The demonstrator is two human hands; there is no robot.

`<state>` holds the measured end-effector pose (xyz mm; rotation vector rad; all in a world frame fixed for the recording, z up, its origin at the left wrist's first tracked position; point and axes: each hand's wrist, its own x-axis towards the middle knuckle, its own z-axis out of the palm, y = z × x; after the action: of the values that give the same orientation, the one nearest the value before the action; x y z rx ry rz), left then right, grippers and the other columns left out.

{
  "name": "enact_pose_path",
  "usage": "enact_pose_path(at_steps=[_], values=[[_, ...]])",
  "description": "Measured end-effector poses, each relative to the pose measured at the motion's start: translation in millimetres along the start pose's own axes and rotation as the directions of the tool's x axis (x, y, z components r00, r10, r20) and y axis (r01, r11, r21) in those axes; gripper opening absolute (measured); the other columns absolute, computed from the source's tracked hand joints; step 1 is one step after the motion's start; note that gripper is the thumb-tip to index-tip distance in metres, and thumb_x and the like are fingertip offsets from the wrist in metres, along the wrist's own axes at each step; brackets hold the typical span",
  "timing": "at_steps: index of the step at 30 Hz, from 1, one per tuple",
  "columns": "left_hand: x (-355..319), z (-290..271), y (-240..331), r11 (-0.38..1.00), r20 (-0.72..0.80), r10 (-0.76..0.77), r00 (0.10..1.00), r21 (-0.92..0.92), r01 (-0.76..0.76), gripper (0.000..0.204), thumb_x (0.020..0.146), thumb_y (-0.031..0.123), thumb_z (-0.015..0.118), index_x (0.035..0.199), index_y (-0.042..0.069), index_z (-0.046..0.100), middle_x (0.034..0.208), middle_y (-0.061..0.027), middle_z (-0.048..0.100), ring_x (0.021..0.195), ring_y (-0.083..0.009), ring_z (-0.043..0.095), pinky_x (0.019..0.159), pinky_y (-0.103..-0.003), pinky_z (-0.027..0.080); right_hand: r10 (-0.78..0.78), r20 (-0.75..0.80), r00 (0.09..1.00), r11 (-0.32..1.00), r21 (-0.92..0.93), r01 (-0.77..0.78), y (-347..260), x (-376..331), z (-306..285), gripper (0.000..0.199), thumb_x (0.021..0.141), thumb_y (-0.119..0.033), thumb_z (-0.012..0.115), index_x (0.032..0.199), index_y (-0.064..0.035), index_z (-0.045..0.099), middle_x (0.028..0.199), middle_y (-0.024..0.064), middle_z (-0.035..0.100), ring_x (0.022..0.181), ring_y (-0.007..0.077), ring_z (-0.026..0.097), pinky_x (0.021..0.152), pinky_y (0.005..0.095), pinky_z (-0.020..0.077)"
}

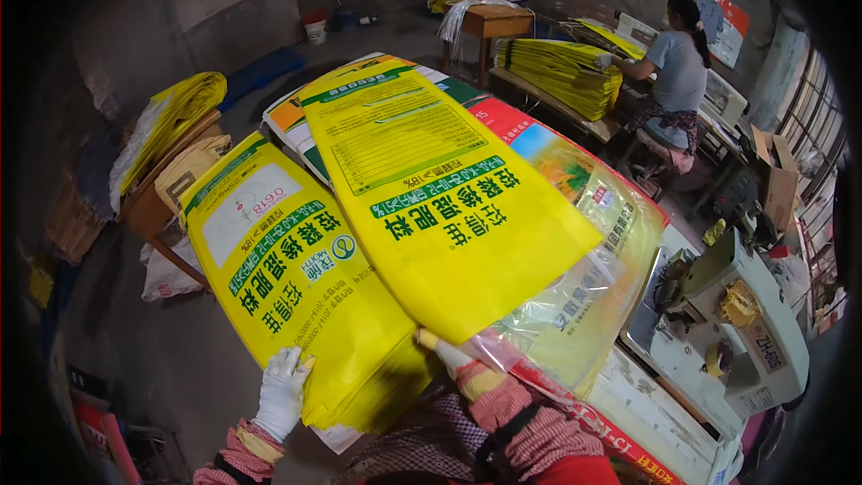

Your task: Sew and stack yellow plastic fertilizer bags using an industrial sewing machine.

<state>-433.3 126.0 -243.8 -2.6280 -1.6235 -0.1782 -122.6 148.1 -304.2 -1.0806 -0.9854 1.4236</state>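
Yellow sack (pixel 440 207) lifted above right hand (pixel 449 355), left hand (pixel 283 391) on stack (pixel 287 287)

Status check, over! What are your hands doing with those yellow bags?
Left hand on yellow bag stack. Right hand lifting top bag. Sewing machine alongside.

Left hand (pixel 283 391), lower left: white knit glove, pink-and-yellow striped cuff | Right hand (pixel 446 355), lower centre: white glove, mostly hidden; pink-yellow striped oversleeve, black strap | Torso: checked fabric, red edge.
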Motion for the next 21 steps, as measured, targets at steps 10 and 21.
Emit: enact_pose_path(at_steps=[10,21], values=[[6.3,-15.2,-7.0,0.995,0.058,0.095,0.994,-0.018,-0.094,0.04,0.076,0.008,0.053,0.116,0.005,0.054,0.116,-0.0211,0.05,0.11,-0.0377,0.048,0.091,-0.042,0.041,0.017,0.034,0.999,0.669,0.743,-0.036,-72.7,-35.1,-30.8,0.041,0.089,-0.023,0.054,0.121,-0.0007,0.045,0.116,0.0152,0.054,0.103,0.0302,0.056,0.089,0.0443,0.0477],[30.7,-57.0,-2.1,0.993,0.539,0.029,0.842,-0.108,0.035,0.037,0.084,0.018,0.045,0.119,0.005,0.051,0.117,-0.0185,0.051,0.111,-0.0352,0.048,0.094,-0.04,0.04,0.112,-0.286,0.952,0.74,0.663,0.112,-124.0,-85.3,-57.9,0.037,0.087,-0.008,0.051,0.122,0.0001,0.043,0.108,0.0147,0.059,0.09,0.0295,0.062,0.068,0.0435,0.0569]])
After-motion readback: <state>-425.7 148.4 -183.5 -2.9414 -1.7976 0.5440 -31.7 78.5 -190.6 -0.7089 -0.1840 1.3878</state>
